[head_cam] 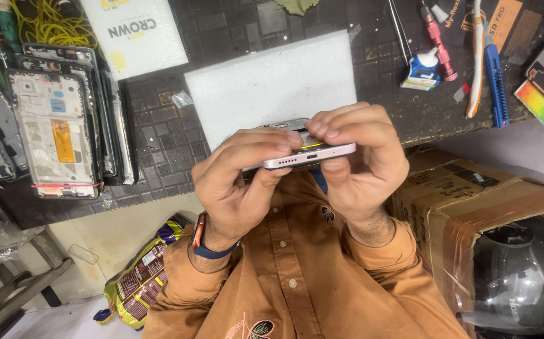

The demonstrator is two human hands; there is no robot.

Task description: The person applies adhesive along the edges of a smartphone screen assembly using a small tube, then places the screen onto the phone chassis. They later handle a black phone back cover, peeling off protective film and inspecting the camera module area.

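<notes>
A slim silver-pink phone (303,157) is held edge-on at chest height, its bottom edge with port and speaker holes facing me. My left hand (237,182) grips it from the left, fingers over the top and thumb underneath. My right hand (360,160) grips the right end, fingertips pressing along the seam where a dark panel lifts slightly from the body. A yellow strip shows in the gap. A watch band (206,245) sits on my left wrist.
A white foam pad (272,85) lies on the dark workbench behind the phone. Several stripped phone frames (55,129) are stacked at left. At right lie a glue bottle (423,69), a blue knife (495,81) and other tools. A cardboard box (473,201) and a helmet (523,276) stand lower right.
</notes>
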